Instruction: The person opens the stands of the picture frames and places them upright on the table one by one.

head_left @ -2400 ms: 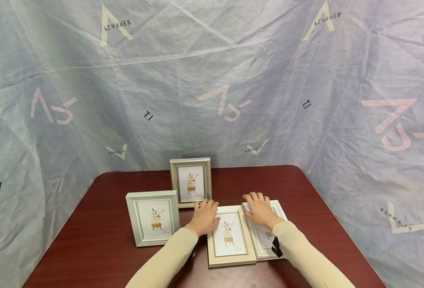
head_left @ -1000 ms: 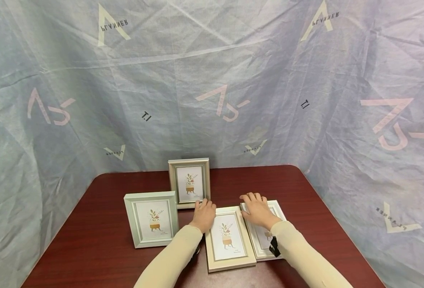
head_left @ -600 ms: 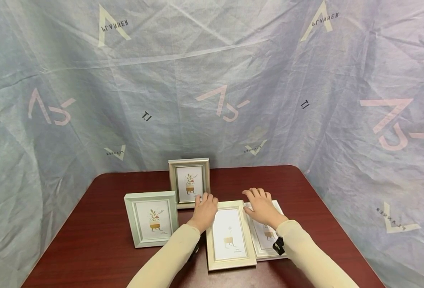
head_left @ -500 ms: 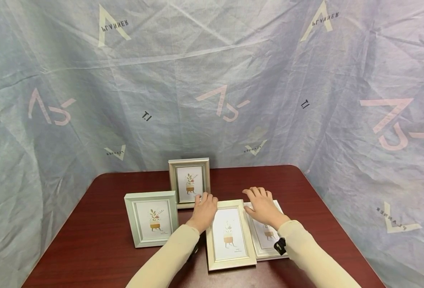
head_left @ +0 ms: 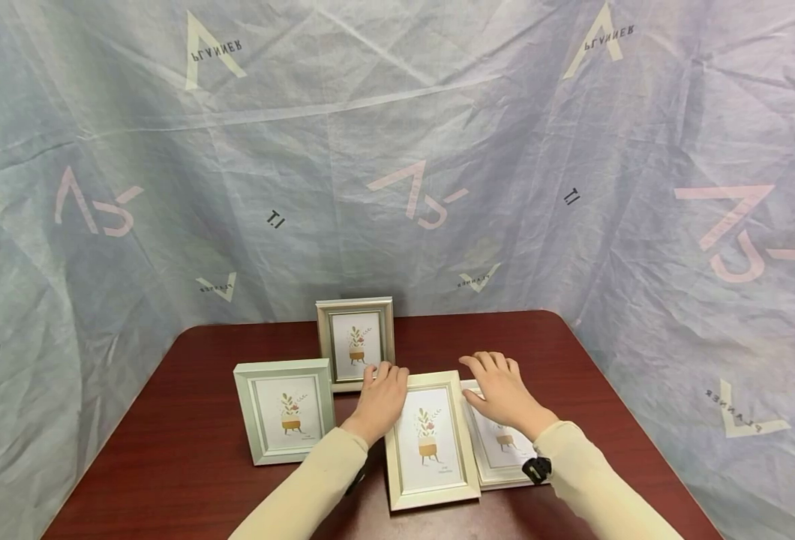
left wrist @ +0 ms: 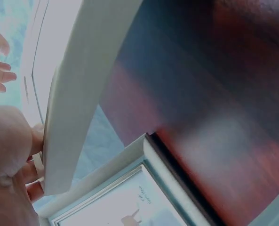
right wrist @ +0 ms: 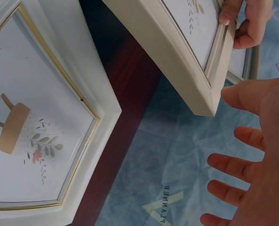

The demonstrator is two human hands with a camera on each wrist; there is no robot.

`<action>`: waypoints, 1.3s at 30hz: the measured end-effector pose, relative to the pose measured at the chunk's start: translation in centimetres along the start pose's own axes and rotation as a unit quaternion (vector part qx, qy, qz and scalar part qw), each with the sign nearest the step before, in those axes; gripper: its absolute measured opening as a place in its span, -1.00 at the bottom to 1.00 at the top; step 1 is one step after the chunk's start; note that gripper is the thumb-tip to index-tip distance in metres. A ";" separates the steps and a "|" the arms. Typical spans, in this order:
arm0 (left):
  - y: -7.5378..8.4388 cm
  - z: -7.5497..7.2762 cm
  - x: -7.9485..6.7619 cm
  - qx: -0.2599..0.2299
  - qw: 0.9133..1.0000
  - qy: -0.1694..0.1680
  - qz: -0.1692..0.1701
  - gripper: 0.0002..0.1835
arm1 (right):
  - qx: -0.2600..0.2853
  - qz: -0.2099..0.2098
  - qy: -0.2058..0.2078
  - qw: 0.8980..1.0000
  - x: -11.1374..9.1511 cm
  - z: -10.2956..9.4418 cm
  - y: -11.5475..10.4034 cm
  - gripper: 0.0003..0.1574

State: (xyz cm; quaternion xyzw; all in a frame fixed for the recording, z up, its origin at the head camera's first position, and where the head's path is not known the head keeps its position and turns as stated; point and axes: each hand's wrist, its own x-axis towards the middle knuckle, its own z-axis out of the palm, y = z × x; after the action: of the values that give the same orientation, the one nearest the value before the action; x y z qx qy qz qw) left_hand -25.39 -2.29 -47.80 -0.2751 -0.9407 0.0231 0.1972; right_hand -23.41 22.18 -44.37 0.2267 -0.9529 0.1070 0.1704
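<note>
My left hand (head_left: 380,401) grips the upper left corner of a cream picture frame (head_left: 431,442), thumb on the front and fingers behind. The frame leans back, its near edge low by the table and its far edge raised. In the left wrist view the side of this frame (left wrist: 80,89) runs up beside the fingers. My right hand (head_left: 505,394) holds nothing; its fingers are spread, thumb close to the frame's upper right corner. Below that hand a white picture frame (head_left: 499,457) lies flat, partly covered by it. The right wrist view shows the white frame's corner (right wrist: 104,110) near.
A pale green picture frame (head_left: 286,409) stands upright at the left. Behind it, a champagne picture frame (head_left: 355,345) stands upright close to my left fingertips. All are on a dark red table (head_left: 188,405), with a grey printed cloth (head_left: 397,112) hanging around it.
The far edge of the cream frame has come up off the table in my left hand. My right hand has shifted slightly right and up, uncovering more of the white frame.
</note>
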 end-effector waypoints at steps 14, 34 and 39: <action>0.2 -1.1 -0.8 0.004 0.998 0.032 0.045 -0.63 | 0.009 -0.009 0.014 1.000 -1.5 -1.0 -0.7 -0.33; 0.0 -1.5 -0.9 -0.001 0.991 0.122 0.050 -0.64 | 0.013 0.019 0.025 0.999 -2.7 -1.8 0.9 -0.33; -0.2 -2.1 -1.0 -0.005 0.991 0.115 0.066 -0.66 | 0.012 0.024 0.024 0.999 -2.8 -1.9 1.0 -0.33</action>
State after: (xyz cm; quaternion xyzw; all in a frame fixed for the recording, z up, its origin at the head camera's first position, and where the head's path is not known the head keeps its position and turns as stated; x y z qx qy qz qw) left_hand -23.94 -3.07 -46.19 -0.3384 -0.8916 -0.0003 0.3010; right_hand -20.99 24.76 -43.80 0.2035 -0.9523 0.1277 0.1881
